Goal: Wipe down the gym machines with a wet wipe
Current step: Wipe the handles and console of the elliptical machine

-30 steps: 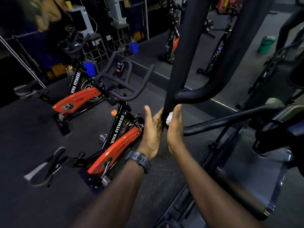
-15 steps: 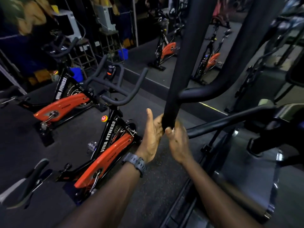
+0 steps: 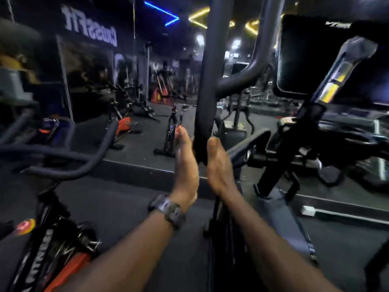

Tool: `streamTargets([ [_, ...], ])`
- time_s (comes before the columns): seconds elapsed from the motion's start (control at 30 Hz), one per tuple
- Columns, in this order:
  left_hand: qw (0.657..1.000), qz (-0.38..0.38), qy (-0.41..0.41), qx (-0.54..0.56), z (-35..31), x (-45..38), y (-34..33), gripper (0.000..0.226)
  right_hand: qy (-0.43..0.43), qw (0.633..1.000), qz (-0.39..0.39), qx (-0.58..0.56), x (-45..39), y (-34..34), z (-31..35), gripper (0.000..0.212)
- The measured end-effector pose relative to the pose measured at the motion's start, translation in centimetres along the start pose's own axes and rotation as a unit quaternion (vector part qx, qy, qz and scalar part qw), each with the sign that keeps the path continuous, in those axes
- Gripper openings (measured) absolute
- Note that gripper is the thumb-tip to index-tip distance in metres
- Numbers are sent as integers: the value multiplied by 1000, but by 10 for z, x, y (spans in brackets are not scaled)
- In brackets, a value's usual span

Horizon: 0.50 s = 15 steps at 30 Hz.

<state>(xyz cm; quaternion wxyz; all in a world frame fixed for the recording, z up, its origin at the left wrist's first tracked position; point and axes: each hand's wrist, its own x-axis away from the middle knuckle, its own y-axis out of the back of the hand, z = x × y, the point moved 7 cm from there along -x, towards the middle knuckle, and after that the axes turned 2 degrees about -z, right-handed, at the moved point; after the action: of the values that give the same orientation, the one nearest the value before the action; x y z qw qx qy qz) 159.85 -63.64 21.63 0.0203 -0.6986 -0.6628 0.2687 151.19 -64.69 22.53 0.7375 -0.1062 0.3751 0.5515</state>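
A black padded upright handle [image 3: 207, 91] of the exercise machine rises in front of me, and its lower end sits between my two hands. My left hand [image 3: 186, 163], a dark watch on its wrist, presses the bar's left side with straight fingers pointing up. On the opposite side my right hand [image 3: 219, 167] lies flat against the bar, with motion blur softening its fingers. The wet wipe cannot be seen; it may be hidden between a palm and the bar.
The machine's dark console screen [image 3: 305, 60] and a second handle with a silver grip [image 3: 345, 66] stand at the right. An orange-and-black spin bike [image 3: 63, 260] with curved handlebars [image 3: 63, 159] is close on my left. Beyond, a wall mirror reflects more bikes.
My head has tilted up, so the mirror and ceiling lights now fill the top. My right hand went from curled on the bar's end to flat against it; the white wipe seen earlier is hidden.
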Motion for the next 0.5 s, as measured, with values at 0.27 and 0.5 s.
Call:
streamTargets([
  [0.27,993,100,44,43,-55,0,-3,83,-174,972,-29,-158,6,-14,16,105],
  [0.5,982,133,124,48,-57,10,6,103,-227,966,-66,-108,-31,-14,32,88],
])
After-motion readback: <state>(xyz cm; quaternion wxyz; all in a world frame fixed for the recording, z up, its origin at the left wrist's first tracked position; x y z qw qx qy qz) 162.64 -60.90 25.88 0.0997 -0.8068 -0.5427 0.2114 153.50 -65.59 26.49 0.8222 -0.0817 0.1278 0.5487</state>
